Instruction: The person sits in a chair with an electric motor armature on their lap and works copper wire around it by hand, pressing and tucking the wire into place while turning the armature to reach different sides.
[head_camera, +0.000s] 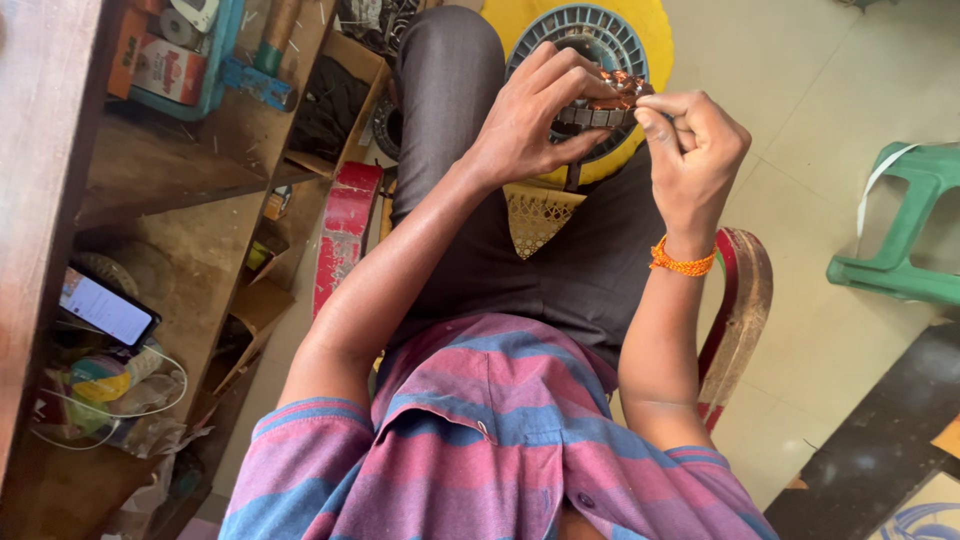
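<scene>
I sit on a red chair (745, 290) and hold a round motor stator with copper windings (612, 100) above my lap. My left hand (535, 110) wraps over its left side, fingers curled across the top. My right hand (695, 150) pinches its right edge between thumb and fingers; an orange thread band (683, 263) circles that wrist. Beneath the hands lies a grey fan grille (590, 30) on a yellow round body (650, 30).
A wooden shelf unit (170, 180) stands at my left with a lit phone (105, 308), tape rolls, wires, a hammer (265, 50) and small boxes. A green plastic stool (905, 230) stands on the tiled floor at the right.
</scene>
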